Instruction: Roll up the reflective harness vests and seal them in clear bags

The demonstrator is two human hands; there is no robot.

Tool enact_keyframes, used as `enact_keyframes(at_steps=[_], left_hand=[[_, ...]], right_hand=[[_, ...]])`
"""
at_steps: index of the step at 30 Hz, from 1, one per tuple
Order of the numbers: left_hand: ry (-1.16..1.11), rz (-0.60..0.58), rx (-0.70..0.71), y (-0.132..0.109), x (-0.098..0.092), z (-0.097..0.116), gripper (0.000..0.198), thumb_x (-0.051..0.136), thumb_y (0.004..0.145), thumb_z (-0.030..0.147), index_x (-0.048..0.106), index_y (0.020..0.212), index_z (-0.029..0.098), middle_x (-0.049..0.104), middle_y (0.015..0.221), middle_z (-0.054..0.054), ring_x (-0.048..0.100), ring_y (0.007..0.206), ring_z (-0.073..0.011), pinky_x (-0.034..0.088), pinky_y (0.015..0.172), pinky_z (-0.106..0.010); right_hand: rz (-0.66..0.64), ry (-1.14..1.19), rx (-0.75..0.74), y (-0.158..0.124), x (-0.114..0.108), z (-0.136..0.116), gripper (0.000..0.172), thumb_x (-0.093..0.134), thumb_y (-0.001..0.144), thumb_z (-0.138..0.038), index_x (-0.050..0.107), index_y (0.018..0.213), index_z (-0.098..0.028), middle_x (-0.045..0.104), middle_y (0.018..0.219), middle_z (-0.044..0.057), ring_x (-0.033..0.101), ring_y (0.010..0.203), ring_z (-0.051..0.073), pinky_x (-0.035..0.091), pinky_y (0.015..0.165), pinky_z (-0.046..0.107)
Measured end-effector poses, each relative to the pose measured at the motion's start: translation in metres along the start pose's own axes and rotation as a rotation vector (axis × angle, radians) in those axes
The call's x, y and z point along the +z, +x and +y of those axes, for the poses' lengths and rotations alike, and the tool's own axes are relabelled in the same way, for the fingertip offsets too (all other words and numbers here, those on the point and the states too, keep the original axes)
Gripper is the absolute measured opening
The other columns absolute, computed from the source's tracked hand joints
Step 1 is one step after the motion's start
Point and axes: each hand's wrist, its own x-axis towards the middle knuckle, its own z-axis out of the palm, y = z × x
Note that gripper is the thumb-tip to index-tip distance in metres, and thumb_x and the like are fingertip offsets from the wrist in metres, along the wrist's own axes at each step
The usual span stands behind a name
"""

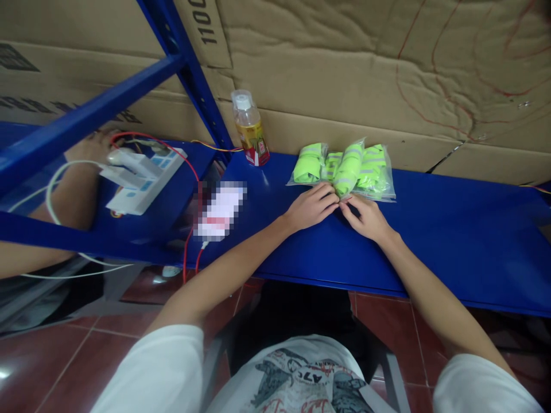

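Several clear plastic bags with rolled neon-yellow cloth and pale stripes lie on the blue shelf top. The middle bag (349, 166) rests over the others, its lower end between my hands. My left hand (313, 205) has its fingers closed on that lower edge. From the other side my right hand (364, 215) pinches the same edge, thumb and fingers close together. To the left sits another bag (309, 164), just beyond my left hand. Behind and right of the middle one is a further bag (375, 172).
A bottle (250, 131) with a yellow and red label stands at the back. Left of my arm lies a phone (220, 211) on a red cable. Beyond the blue shelf frame (189, 69) are a power strip (146, 182) and another person's arm (80, 192). Cardboard lines the back.
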Motion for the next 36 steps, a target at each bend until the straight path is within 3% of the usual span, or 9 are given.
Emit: enact_keyframes(at_steps=[6, 12, 20, 29, 36], left_hand=[[0.035, -0.004, 0.035, 0.001, -0.001, 0.000, 0.021, 0.052, 0.111, 0.031, 0.070, 0.110, 0.020, 0.070, 0.115, -0.011, 0.064, 0.128, -0.0260, 0.056, 0.116, -0.047], [0.039, -0.052, 0.027, 0.003, -0.003, 0.002, 0.023, 0.051, 0.111, 0.034, 0.071, 0.111, 0.022, 0.071, 0.115, -0.011, 0.064, 0.124, -0.0266, 0.055, 0.114, -0.049], [0.024, -0.022, 0.008, 0.005, -0.001, 0.006, 0.027, 0.045, 0.112, 0.033, 0.070, 0.110, 0.022, 0.070, 0.111, -0.011, 0.063, 0.116, -0.0277, 0.054, 0.109, -0.049], [0.044, -0.024, 0.013, 0.003, -0.003, 0.005, 0.021, 0.049, 0.109, 0.030, 0.069, 0.107, 0.023, 0.070, 0.111, -0.011, 0.065, 0.114, -0.0282, 0.056, 0.106, -0.050], [0.130, 0.102, 0.050, 0.005, 0.005, 0.007, 0.014, 0.054, 0.101, 0.021, 0.064, 0.092, 0.023, 0.068, 0.098, -0.007, 0.066, 0.104, -0.0244, 0.059, 0.100, -0.042]], right_hand=[[-0.071, -0.006, -0.063, 0.000, -0.008, 0.004, 0.020, 0.051, 0.109, -0.034, 0.069, 0.106, -0.026, 0.076, 0.101, 0.007, 0.071, 0.090, 0.028, 0.057, 0.084, 0.043], [-0.003, -0.012, -0.065, -0.001, -0.006, 0.007, 0.018, 0.053, 0.106, -0.030, 0.068, 0.098, -0.026, 0.075, 0.092, 0.006, 0.068, 0.081, 0.025, 0.055, 0.078, 0.041], [0.047, -0.041, -0.042, 0.000, -0.003, -0.001, 0.024, 0.050, 0.107, -0.030, 0.065, 0.088, -0.026, 0.068, 0.080, 0.004, 0.062, 0.072, 0.023, 0.052, 0.074, 0.039], [0.074, -0.014, -0.024, -0.001, 0.001, -0.004, 0.024, 0.049, 0.107, -0.032, 0.065, 0.090, -0.026, 0.070, 0.084, 0.006, 0.064, 0.078, 0.024, 0.056, 0.080, 0.041], [0.140, 0.024, -0.014, -0.003, 0.010, -0.006, 0.018, 0.053, 0.103, -0.027, 0.061, 0.086, -0.026, 0.067, 0.082, 0.003, 0.062, 0.076, 0.021, 0.054, 0.077, 0.037]])
